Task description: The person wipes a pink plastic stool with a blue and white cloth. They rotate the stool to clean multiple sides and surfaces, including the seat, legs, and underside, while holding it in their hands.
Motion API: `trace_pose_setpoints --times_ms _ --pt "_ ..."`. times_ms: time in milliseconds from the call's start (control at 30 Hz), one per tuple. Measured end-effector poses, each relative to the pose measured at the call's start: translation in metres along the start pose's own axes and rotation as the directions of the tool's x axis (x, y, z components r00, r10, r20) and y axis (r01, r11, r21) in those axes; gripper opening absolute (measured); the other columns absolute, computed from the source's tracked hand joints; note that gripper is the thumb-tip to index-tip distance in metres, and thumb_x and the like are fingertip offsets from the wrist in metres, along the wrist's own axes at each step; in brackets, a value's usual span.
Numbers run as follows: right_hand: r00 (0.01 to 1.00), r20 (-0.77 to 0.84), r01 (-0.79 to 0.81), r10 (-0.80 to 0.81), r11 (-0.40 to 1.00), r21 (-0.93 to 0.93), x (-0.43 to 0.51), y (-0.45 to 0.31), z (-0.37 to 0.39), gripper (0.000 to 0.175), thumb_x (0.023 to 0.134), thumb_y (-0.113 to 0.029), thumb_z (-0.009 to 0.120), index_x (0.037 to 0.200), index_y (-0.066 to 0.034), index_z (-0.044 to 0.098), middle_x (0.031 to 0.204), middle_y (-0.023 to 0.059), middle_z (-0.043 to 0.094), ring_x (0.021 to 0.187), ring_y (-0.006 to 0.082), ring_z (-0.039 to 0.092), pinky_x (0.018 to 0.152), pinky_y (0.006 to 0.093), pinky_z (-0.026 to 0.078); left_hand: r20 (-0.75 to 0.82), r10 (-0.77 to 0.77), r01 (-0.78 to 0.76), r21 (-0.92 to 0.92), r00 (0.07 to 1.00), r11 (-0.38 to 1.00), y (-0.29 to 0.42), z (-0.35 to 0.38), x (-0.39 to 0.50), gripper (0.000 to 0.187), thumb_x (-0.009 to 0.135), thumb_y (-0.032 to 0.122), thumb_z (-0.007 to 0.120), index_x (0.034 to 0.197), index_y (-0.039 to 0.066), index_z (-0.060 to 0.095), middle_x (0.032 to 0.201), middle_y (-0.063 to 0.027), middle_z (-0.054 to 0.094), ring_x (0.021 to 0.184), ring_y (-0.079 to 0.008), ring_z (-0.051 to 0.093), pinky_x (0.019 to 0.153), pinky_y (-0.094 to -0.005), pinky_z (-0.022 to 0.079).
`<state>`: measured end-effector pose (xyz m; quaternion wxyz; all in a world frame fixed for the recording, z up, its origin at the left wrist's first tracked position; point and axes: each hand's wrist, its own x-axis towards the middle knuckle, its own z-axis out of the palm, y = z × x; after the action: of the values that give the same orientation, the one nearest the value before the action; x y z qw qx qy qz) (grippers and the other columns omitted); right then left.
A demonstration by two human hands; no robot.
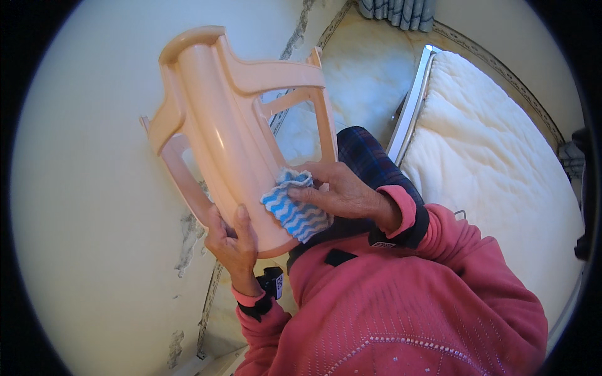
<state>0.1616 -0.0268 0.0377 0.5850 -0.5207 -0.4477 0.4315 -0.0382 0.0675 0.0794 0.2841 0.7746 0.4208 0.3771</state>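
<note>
A peach-coloured moulded plastic frame (pixel 211 127), seemingly a small stool or chair, is held up tilted before me. It has a long rounded middle panel and open leg-like frames on both sides. My left hand (pixel 235 239) grips its lower left edge, the thumb lying on the panel. Bunched in my right hand (pixel 345 192) is a blue-and-white wavy-striped cloth (pixel 298 211). The cloth lies against the lower right of the panel, with my thumb on top of it. Some of my right fingers are hidden behind the cloth and the plastic.
A bed with a cream quilted cover (pixel 484 178) and metal frame edge (pixel 414 108) stands on my right. Close on the left is a pale wall (pixel 94 164) with peeling patches. Marble-look floor tiles (pixel 367 61) and a grey-blue curtain (pixel 400 14) show at the top.
</note>
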Motion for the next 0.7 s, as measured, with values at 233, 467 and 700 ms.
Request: trace_pose_setpoints --times_ms 233,467,700 --pt "0.989 0.004 -0.134 0.151 0.870 0.474 0.052 -0.013 -0.003 0.028 0.102 -0.024 0.062 0.121 -0.0027 0.064 0.101 -0.0006 0.071 0.089 0.0064 0.065 0.078 0.0230 0.053 0.051 0.034 -0.032 -0.033 0.998 0.999 -0.014 0.004 -0.005 0.032 0.092 0.028 0.072 0.098 -0.001 0.061 0.067 -0.0013 0.060 0.050 -0.0049 0.044 0.047 -0.0223 0.033" --pt "0.991 0.061 -0.133 0.119 0.842 0.523 0.055 0.000 0.005 0.025 0.100 -0.029 0.066 0.112 -0.0067 0.070 0.087 -0.0052 0.070 0.079 0.0019 0.060 0.070 0.0215 0.051 0.106 -0.161 0.183 -0.248 0.981 0.951 -0.012 0.004 -0.004 0.028 0.094 0.022 0.070 0.107 -0.001 0.060 0.086 -0.0031 0.063 0.073 -0.0085 0.054 0.065 -0.0237 0.045" --pt "0.979 0.199 0.020 -0.046 0.992 0.128 0.011 0.014 0.010 0.025 0.097 -0.023 0.067 0.109 -0.0006 0.068 0.090 0.0102 0.071 0.088 0.0128 0.067 0.077 0.0309 0.053 0.073 -0.198 0.211 -0.413 0.977 0.886 0.015 0.004 0.011 0.038 0.097 0.017 0.065 0.124 -0.006 0.054 0.117 -0.0124 0.062 0.106 -0.0184 0.059 0.093 -0.0309 0.046"
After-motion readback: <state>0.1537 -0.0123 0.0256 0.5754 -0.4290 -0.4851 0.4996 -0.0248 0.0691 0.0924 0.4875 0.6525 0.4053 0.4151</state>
